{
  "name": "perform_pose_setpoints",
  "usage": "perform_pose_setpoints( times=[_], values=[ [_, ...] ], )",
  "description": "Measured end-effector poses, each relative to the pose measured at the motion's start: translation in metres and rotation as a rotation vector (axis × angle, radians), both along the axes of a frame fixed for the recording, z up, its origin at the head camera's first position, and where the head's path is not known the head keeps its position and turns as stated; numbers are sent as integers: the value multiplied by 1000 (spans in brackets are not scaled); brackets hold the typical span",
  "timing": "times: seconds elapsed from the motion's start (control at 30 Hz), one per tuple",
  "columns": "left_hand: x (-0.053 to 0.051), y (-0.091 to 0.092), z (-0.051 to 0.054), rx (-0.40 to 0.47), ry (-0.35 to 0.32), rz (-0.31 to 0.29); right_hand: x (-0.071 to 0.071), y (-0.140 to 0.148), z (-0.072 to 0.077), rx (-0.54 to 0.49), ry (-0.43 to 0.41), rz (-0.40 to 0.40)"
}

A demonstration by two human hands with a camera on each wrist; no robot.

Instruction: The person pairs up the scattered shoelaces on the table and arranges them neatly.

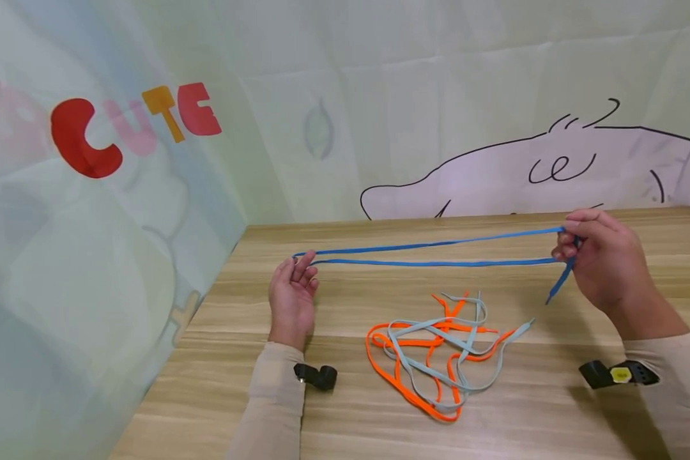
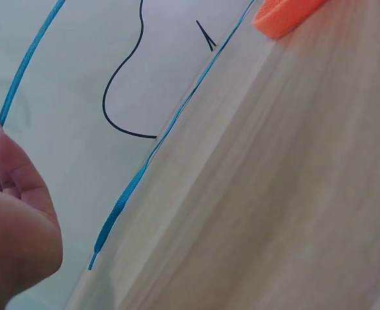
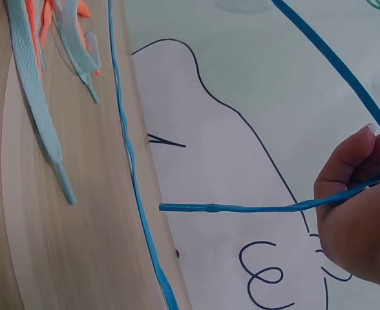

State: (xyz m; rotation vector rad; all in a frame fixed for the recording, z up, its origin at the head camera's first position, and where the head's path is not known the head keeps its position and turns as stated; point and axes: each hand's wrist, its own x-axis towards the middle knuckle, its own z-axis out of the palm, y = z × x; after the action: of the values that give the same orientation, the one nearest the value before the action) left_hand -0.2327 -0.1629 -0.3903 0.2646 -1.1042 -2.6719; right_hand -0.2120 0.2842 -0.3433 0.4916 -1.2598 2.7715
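A blue shoelace (image 1: 408, 263) stretches in two nearly level strands between my hands, above the table. My left hand (image 1: 294, 297) holds it at the fingers, which are loosely bent, palm turned up. In the left wrist view one strand runs to the left hand (image 2: 19, 206), while a lace end (image 2: 109, 223) shows apart from it. On the right, my hand (image 1: 606, 265) pinches the lace between thumb and fingers, and a short end (image 1: 560, 283) hangs below. That end points out sideways in the right wrist view, beside the right hand (image 3: 358, 206).
An orange shoelace (image 1: 416, 343) and a pale grey-blue shoelace (image 1: 523, 328) lie tangled on the wooden table (image 1: 333, 421). Printed cloth (image 1: 299, 160) rises behind and left of the table. Each wrist wears a small black camera (image 1: 324, 377).
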Motion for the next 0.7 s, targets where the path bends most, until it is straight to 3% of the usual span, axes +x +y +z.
perform_pose_setpoints(
  times=[0.27, 0.53, 0.7],
  values=[
    [-2, 3, -1, -30, -44, -11, -6, 13, -7, -121, -94, -19],
    [-4, 5, -5, -73, -76, -67, -12, 24, -11, -40, -184, -130],
    [-6, 5, -7, -77, -92, -49, -14, 30, -16, 0, -230, -170]
  ],
)
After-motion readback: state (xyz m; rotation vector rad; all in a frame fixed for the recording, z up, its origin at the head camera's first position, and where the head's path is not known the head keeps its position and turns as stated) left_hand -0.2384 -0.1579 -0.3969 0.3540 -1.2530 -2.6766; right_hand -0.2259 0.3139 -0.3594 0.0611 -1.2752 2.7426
